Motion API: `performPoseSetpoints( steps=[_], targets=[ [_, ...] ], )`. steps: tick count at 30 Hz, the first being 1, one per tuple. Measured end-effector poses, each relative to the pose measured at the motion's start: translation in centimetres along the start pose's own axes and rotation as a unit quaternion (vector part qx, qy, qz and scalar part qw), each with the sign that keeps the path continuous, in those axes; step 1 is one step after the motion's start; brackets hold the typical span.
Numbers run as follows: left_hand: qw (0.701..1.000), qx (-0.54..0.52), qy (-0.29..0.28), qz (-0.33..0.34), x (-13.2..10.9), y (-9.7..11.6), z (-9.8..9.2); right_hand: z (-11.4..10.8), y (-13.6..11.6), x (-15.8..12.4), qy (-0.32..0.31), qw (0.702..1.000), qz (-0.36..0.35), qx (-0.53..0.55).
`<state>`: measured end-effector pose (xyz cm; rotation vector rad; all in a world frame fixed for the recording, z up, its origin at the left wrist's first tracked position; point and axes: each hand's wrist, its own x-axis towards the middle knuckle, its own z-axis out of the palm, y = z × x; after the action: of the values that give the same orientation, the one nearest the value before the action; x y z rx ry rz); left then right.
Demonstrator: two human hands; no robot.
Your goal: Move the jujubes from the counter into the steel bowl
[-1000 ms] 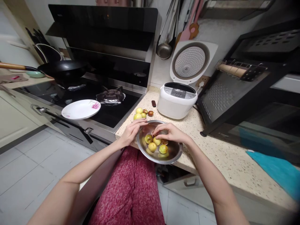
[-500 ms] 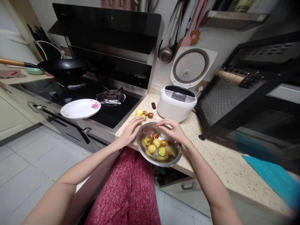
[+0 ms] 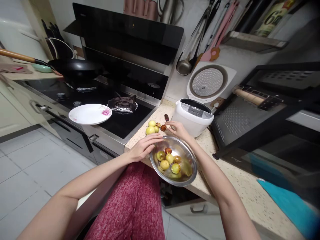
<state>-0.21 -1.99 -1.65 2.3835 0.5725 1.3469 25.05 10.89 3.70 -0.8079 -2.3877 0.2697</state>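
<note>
A shiny metal bowl [image 3: 186,148] holding several yellow-green and brown jujubes [image 3: 164,165] sits at the counter's front edge, partly overhanging it. My left hand [image 3: 145,146] grips its left rim, the fingers over the edge and the thumb low on the outer side. Beyond the bowl my right hand [image 3: 178,129] is open, its curved fingertips just beside a brown jujube [image 3: 163,127] on the counter. I cannot tell whether they touch it. More green jujubes [image 3: 150,129] lie in a small group to the left of that one.
Behind my right hand stands a white rice cooker [image 3: 191,116] with its lid up. A flowered white plate [image 3: 90,114] rests at the front of the stove [image 3: 120,125], and a black wok [image 3: 77,68] sits farther left. A black oven-like appliance [image 3: 250,126] is on the right.
My right hand has left the bowl's rim and moved to the brown jujube on the counter. My left hand has moved from the loose jujubes onto the bowl's rim.
</note>
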Motion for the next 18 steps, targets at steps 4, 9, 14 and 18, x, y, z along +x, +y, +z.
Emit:
performPoseSetpoints(
  steps=[4,9,14,18],
  targets=[
    [1.000,0.011,-0.007,-0.001,0.0,0.0,0.0,1.1,1.3,0.8,-0.042,0.999,-0.013,-0.029],
    [1.000,0.018,-0.025,-0.005,0.0,0.0,0.1,2.2,1.8,0.5,-0.037,0.999,-0.005,-0.039],
    [0.999,0.023,-0.040,-0.017,-0.1,-0.1,0.0,1.7,0.9,-0.4,-0.026,0.998,-0.036,-0.037],
    [0.998,0.026,-0.046,-0.018,-0.1,-0.1,-0.1,-0.9,-0.3,-2.0,0.028,0.997,-0.045,-0.061]
  ],
)
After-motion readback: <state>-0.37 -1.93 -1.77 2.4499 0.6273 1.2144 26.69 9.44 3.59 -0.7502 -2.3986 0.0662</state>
